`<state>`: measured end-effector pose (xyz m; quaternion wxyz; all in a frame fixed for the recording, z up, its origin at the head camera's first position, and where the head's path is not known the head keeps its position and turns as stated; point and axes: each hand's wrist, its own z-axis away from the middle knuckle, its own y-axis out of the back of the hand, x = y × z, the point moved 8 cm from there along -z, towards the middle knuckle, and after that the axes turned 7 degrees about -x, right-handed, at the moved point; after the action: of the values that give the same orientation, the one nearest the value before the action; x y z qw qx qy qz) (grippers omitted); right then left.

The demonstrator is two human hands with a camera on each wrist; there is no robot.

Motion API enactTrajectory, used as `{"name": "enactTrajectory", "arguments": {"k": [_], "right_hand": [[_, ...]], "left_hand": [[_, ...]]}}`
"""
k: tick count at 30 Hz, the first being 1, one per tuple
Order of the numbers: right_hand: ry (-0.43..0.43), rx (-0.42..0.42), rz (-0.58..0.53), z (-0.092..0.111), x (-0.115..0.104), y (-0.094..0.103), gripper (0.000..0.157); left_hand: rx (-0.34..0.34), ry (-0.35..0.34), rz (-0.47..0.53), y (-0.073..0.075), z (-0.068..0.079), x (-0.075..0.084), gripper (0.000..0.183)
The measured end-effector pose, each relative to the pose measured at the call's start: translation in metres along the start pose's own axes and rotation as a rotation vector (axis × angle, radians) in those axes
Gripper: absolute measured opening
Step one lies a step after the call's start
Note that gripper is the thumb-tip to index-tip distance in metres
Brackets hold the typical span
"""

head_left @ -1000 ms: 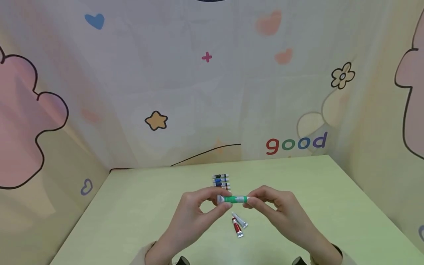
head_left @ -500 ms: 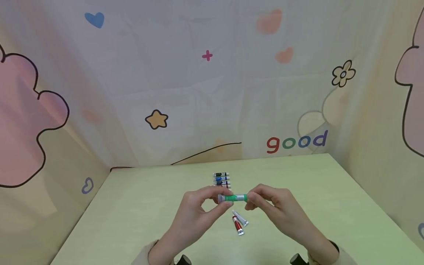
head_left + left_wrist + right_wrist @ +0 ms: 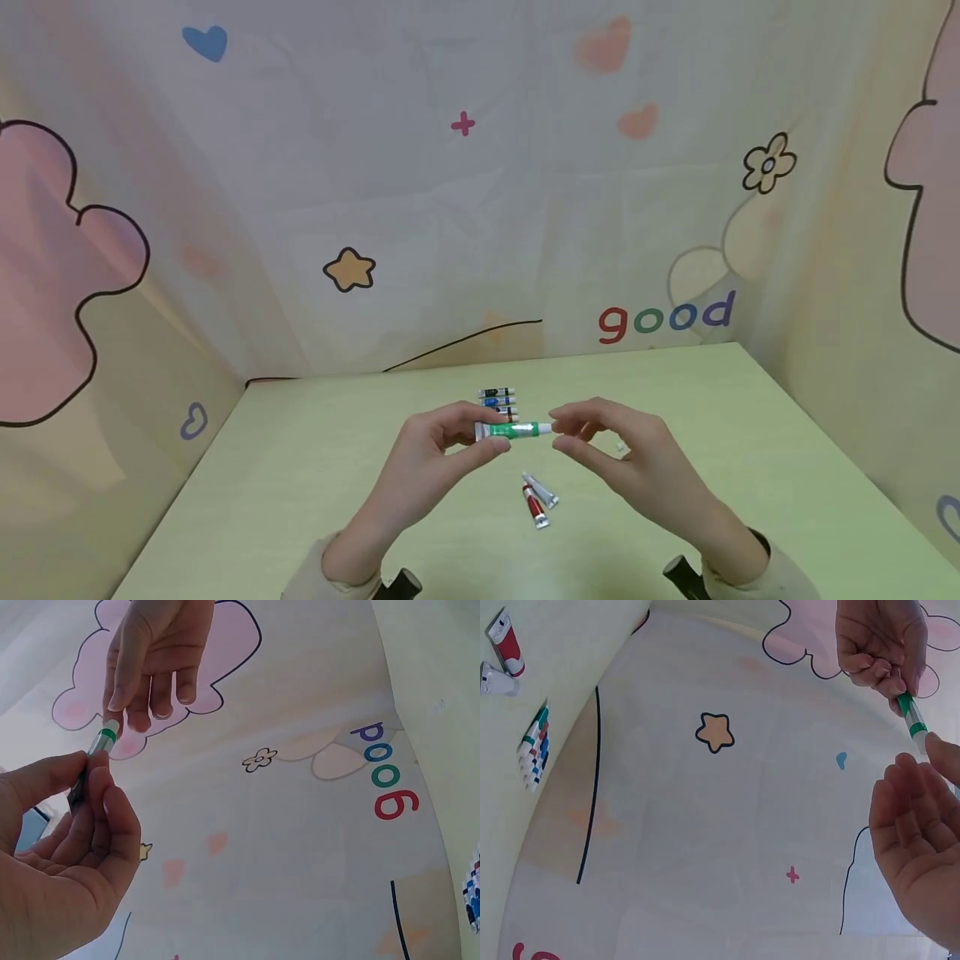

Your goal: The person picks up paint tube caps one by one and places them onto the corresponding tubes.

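Note:
My left hand (image 3: 442,450) pinches a green paint tube (image 3: 517,431) near its flat crimped end, between thumb and fingers. The tube lies level above the table, its white tip (image 3: 545,428) pointing right. Just off that tip are the parted thumb and fingers of my right hand (image 3: 630,442), which holds nothing. In the right wrist view, the right thumb (image 3: 945,757) is close to the white tip and the other fingers are loosely bent. Below the hands, a red paint tube (image 3: 536,507) and a whitish one (image 3: 542,490) lie side by side on the table.
Behind the left hand lies a row of several paint tubes (image 3: 497,401), partly hidden by it. A small whitish piece (image 3: 622,447) is on the table (image 3: 300,483) beside the right hand. Printed fabric walls (image 3: 450,208) stand around the table's back and sides.
The right thumb and fingers have come off the green tube's capped end and parted. The left hand has moved slightly left and up with the tube, so its white tip shows.

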<state>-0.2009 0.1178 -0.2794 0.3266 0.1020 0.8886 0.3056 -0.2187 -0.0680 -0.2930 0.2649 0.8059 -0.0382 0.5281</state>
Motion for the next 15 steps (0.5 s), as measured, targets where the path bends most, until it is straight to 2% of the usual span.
{"name": "enactTrajectory", "arguments": {"k": [3,5,7,11,15], "right_hand": [[0.143,0.031,0.025,-0.002,-0.010,-0.001,0.036],[0.204,0.050,0.036,-0.002,-0.014,-0.001,0.036],[0.208,0.048,0.043,-0.003,-0.014,-0.003,0.032],[0.126,-0.013,0.050,-0.004,-0.008,-0.011,0.023],[0.091,-0.040,0.069,-0.004,-0.004,-0.016,0.022]], "left_hand": [[-0.032,0.045,0.051,-0.002,-0.001,-0.004,0.024],[-0.048,0.055,0.072,-0.004,-0.002,-0.006,0.024],[-0.059,0.058,0.065,-0.005,-0.002,-0.007,0.023],[-0.065,0.050,0.043,-0.007,-0.001,-0.012,0.021],[-0.063,0.030,0.011,-0.009,-0.001,-0.015,0.020]]}}
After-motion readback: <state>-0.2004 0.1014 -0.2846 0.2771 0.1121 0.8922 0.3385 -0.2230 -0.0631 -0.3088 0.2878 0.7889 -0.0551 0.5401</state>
